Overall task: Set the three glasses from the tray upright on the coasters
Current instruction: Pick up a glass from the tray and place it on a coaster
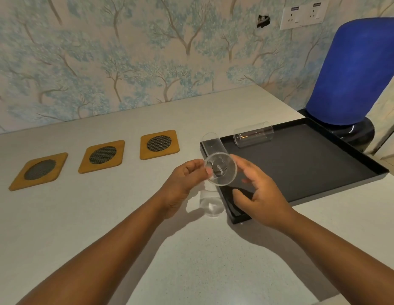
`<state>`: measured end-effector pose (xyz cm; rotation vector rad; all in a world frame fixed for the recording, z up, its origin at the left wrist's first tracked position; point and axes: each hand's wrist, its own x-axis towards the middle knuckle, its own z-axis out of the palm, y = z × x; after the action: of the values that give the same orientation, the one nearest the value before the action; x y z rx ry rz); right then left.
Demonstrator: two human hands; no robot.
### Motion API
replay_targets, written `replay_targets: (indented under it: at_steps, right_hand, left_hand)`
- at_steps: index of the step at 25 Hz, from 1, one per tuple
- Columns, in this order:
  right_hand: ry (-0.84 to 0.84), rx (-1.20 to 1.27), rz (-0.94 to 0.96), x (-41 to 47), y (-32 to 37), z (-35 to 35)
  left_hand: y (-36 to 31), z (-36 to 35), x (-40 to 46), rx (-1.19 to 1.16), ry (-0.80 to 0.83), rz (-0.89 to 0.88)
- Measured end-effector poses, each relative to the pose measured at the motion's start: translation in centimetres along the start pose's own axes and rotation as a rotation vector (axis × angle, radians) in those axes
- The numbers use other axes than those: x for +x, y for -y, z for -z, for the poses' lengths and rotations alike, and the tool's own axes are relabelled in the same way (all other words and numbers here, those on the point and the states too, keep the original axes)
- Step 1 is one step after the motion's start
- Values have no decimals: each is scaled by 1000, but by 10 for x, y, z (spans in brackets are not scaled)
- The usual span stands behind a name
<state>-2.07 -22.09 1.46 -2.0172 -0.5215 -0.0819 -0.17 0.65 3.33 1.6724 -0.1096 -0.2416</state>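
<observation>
Three wooden coasters with dark mesh centres lie in a row on the left: left coaster [38,171], middle coaster [102,155], right coaster [159,144]. All three are bare. A black tray [323,172] sits on the right. One clear glass [253,137] lies on its side at the tray's far edge. A second glass [212,142] is at the tray's far left corner; I cannot tell whether it is upright. A third glass [220,168] is beside the tray's left edge, mouth toward me. My left hand [185,183] and my right hand [257,190] hold it at the rim.
The pale counter [125,216] meets a wallpapered wall behind the coasters. A large blue water bottle [354,73] stands at the back right behind the tray. My forearms cross the near part of the counter.
</observation>
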Motion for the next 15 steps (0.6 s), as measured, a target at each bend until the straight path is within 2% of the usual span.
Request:
replay_targets:
  at_steps: [4, 10, 12, 15]
  right_hand:
    - [-49, -93, 24, 27, 13, -29]
    - [-44, 11, 86, 66, 36, -74]
    - [-67, 62, 49, 83, 34, -88]
    - [-73, 104, -2, 116, 31, -104]
  left_hand:
    - [-2, 27, -12, -128, -16, 95]
    - [3, 76, -22, -64, 6, 82]
    - [8, 96, -22, -2, -67, 96]
    - [27, 129, -16, 297, -254, 71]
